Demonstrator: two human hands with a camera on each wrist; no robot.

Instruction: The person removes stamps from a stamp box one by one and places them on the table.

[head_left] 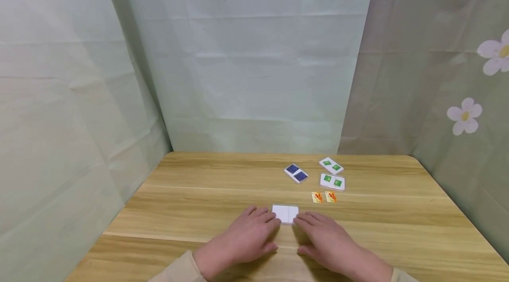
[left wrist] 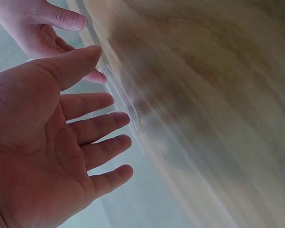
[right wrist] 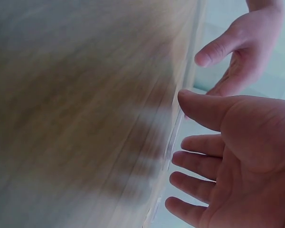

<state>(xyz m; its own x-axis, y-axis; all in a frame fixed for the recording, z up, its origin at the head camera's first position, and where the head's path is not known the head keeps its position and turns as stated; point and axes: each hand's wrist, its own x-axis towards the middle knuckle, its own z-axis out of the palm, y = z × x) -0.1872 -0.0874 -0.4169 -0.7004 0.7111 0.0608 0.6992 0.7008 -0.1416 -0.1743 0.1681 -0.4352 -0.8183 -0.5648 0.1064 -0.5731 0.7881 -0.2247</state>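
A flat white card (head_left: 285,214) with a line down it, seemingly with a clear border, lies on the wooden table. My left hand (head_left: 254,234) is at its left side, fingertips by the card's near left corner. On the other side my right hand (head_left: 327,241) has its fingertips by the near right corner. Both hands have relaxed fingers, with thumbs apart from the card. In the left wrist view the left palm (left wrist: 38,128) shows with nothing in it. The right palm (right wrist: 256,152) likewise holds nothing in the right wrist view. Whether the fingertips press the card I cannot tell.
Farther back lie a card with two dark blue squares (head_left: 296,173) and two cards with green squares, one behind (head_left: 331,165) and one nearer (head_left: 332,182). Two small orange-and-yellow pieces, left (head_left: 317,197) and right (head_left: 330,196), lie nearer. Cloth curtains (head_left: 254,74) surround the table (head_left: 179,202).
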